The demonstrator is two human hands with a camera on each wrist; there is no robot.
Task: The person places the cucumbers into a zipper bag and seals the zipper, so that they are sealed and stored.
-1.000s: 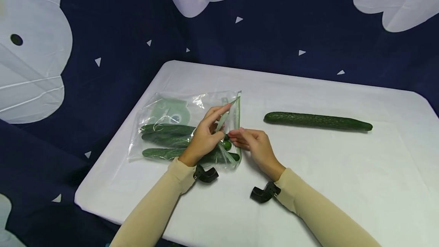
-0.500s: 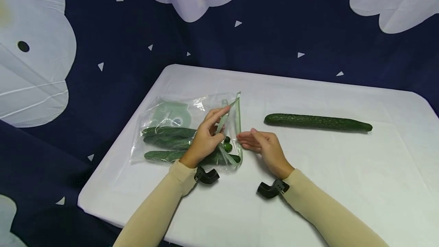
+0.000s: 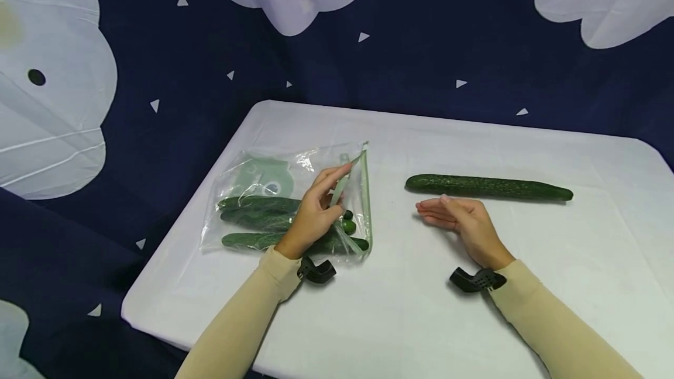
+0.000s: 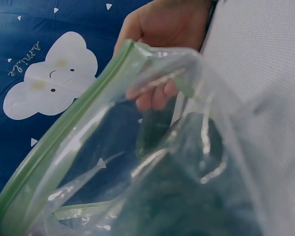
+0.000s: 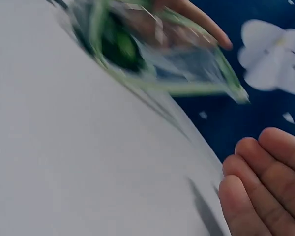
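My left hand (image 3: 312,212) lies over the mouth of a clear zip bag (image 3: 253,159), holding its green-edged flap between thumb and fingers. Inside the bag rest several cucumbers (image 3: 258,240), their ends showing near the mouth. One more cucumber (image 3: 488,187) lies outside on the table to the right. Just in front of it my right hand (image 3: 466,221) hovers, fingers extended together and nothing held. In the left wrist view the bag's green zip strip (image 4: 83,108) spans the picture, the right hand (image 4: 164,24) beyond it. The right wrist view shows straight right fingers (image 5: 270,177).
A white-covered table (image 3: 400,320) with rounded corners carries everything. Behind it hangs a dark blue cloth (image 3: 400,69) with pale clouds and small triangles. Each wrist wears a black camera mount (image 3: 476,279). A pale green print (image 3: 263,177) marks the bag.
My right hand has drawn away from the bag's mouth and moved right, towards the loose cucumber. The left hand keeps its place on the bag. The view has tilted slightly.
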